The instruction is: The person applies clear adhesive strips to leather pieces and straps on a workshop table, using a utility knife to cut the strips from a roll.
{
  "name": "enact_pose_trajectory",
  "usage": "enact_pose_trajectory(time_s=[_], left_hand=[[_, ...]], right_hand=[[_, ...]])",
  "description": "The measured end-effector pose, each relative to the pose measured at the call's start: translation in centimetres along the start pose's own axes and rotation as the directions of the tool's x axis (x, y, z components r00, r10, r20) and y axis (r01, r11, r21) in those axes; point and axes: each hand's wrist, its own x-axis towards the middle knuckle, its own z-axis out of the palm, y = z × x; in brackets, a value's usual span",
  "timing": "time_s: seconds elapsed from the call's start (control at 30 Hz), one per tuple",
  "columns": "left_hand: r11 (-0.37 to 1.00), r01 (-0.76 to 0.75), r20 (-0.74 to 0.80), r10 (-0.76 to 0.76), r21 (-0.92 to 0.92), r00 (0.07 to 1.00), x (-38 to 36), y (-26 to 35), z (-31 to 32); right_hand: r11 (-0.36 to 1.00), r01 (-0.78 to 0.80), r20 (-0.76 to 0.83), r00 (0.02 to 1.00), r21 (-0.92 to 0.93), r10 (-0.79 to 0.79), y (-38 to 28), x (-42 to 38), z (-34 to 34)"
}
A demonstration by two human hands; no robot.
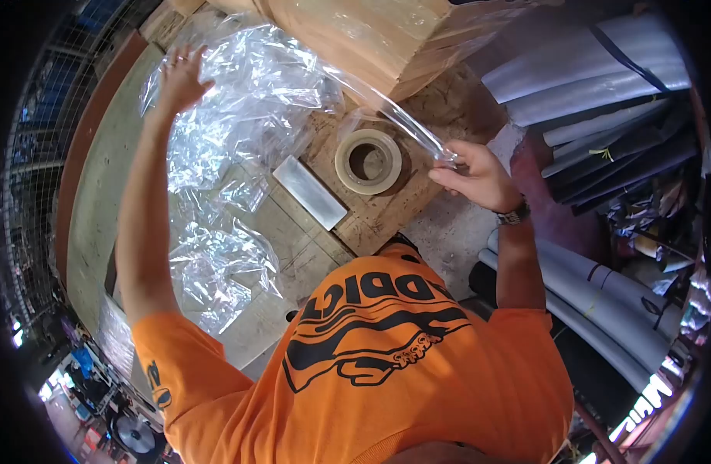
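Crumpled clear plastic film (239, 100) is heaped over the left part of the work table. At the heap's far left edge, my left hand (182, 83) has its fingers spread and holds nothing, overlapping the film. My right hand (481, 176) is closed on the end of a gathered strip of clear plastic film (406, 120). That strip stretches tight from the hand up and left, past the edge of a cardboard box. Below the strip lies a roll of tape (345, 161), flat on the wood. A shiny rectangular metal bar (311, 193) rests beside the roll.
The large cardboard box (348, 31), wrapped in plastic, stands at the back of the table. Rolled grey and dark sheets (595, 69) are stacked at the right, with more long rolls (603, 290) lower down. Wire mesh (50, 131) lines the left side.
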Motion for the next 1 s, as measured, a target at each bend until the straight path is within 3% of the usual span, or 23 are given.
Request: enact_pose_trajectory(time_s=[0.03, 0.07, 0.1, 0.17, 0.23, 0.33, 0.37, 0.43, 0.5, 0.53, 0.57, 0.6, 0.63, 0.67, 0.7, 0.73, 0.77, 0.8, 0.83, 0.87, 0.93, 1.0], left_hand=[[0.993, -0.108, -0.137, 0.099, -0.056, 0.986, -1.8, 3.3, -1.3], [0.898, -0.307, -0.264, 0.228, -0.315, 0.937, -4.2, 8.3, -5.7], [0.774, -0.411, -0.185, 0.369, -0.483, 0.911, -6.4, 13.1, -10.6], [0.684, -0.615, -0.477, 0.421, -0.393, 0.772, -10.3, 21.0, -16.7], [0.621, -0.713, -0.632, 0.418, -0.325, 0.652, -10.6, 23.6, -19.5], [0.698, -0.613, -0.553, 0.365, -0.370, 0.749, -8.6, 18.7, -22.4], [0.703, -0.592, -0.603, 0.289, -0.393, 0.743, -7.6, 15.3, -22.9], [0.635, -0.618, -0.734, 0.116, -0.463, 0.669, -5.9, 8.3, -23.6], [0.737, -0.493, -0.752, -0.031, -0.463, 0.659, -1.9, -0.6, -20.8], [0.855, -0.312, -0.709, -0.087, -0.413, 0.700, -0.8, -5.6, -17.4], [0.938, -0.126, -0.592, -0.098, -0.324, 0.800, 0.6, -8.3, -13.8], [0.995, 0.023, -0.346, -0.055, -0.096, 0.936, 1.1, -8.1, -9.0], [0.984, 0.029, -0.098, -0.012, 0.175, 0.995, 0.7, -6.6, -4.5], [0.926, -0.089, 0.034, 0.082, 0.367, 0.996, -1.1, -3.1, -1.9], [0.990, -0.084, 0.099, 0.073, 0.113, 0.992, -3.6, 2.2, -4.1], [0.974, -0.225, -0.037, 0.224, -0.013, 0.974, -4.1, 5.9, -4.7], [0.908, -0.150, 0.201, 0.244, -0.391, 0.949, -5.4, 11.4, -9.8], [0.764, -0.483, -0.316, 0.374, -0.427, 0.872, -7.9, 15.6, -10.5], [0.628, -0.487, -0.214, 0.461, -0.607, 0.861, -9.7, 19.6, -13.8], [0.574, -0.649, -0.419, 0.495, -0.499, 0.761, -10.5, 22.0, -15.5], [0.619, -0.708, -0.528, 0.497, -0.340, 0.688, -10.3, 21.8, -18.4], [0.774, -0.552, -0.380, 0.431, -0.311, 0.818, -8.7, 18.0, -22.6]], right_hand=[[0.999, 0.035, -0.016, 0.999, 0.006, -0.034, -0.9, 0.3, 0.7], [0.998, 0.065, -0.026, 0.998, 0.009, -0.065, -1.8, 0.5, 1.2], [0.996, 0.078, 0.013, 0.997, 0.047, -0.079, -3.3, 0.3, 1.8], [0.987, 0.121, 0.108, 0.985, 0.105, -0.133, -7.4, -0.3, 2.1], [0.963, 0.253, 0.124, 0.957, 0.095, -0.264, -10.7, -1.5, 1.8], [0.881, 0.468, 0.188, 0.873, -0.065, -0.450, -11.7, -2.3, -0.5], [0.834, 0.535, 0.212, 0.838, -0.137, -0.503, -11.3, -2.8, -1.7], [0.913, 0.383, 0.195, 0.915, -0.143, -0.353, -9.1, -3.7, -3.9], [0.954, 0.227, 0.174, 0.965, -0.197, -0.194, -5.3, -4.1, -6.0], [0.978, 0.136, 0.099, 0.988, -0.161, -0.122, -2.9, -3.8, -6.6], [0.992, 0.049, 0.032, 0.998, -0.118, -0.046, -0.1, -3.3, -6.8], [0.997, -0.036, -0.030, 0.999, -0.069, 0.034, 1.9, -2.6, -6.4], [0.995, 0.023, -0.039, 0.999, -0.101, -0.027, 2.8, -1.9, -5.3], [0.987, 0.085, -0.054, 0.994, -0.133, -0.093, 3.3, -1.2, -3.8], [0.977, 0.140, -0.076, 0.985, -0.160, -0.153, 3.2, -0.6, -2.4], [0.990, 0.089, -0.065, 0.993, -0.107, -0.096, 1.7, 0.0, -1.0], [0.998, 0.029, -0.045, 0.998, -0.055, -0.031, -0.8, 0.1, 0.5], [0.999, -0.039, -0.006, 0.999, -0.012, 0.039, -3.1, -0.1, 1.5], [0.999, 0.004, 0.036, 0.999, -0.032, -0.002, -5.3, -0.4, 1.9], [0.997, 0.054, 0.079, 0.996, -0.050, -0.050, -7.6, -0.7, 2.1], [0.975, 0.220, 0.120, 0.970, -0.044, -0.213, -9.5, -1.5, 1.8], [0.906, 0.404, 0.200, 0.905, -0.127, -0.376, -9.5, -1.7, -0.8]])
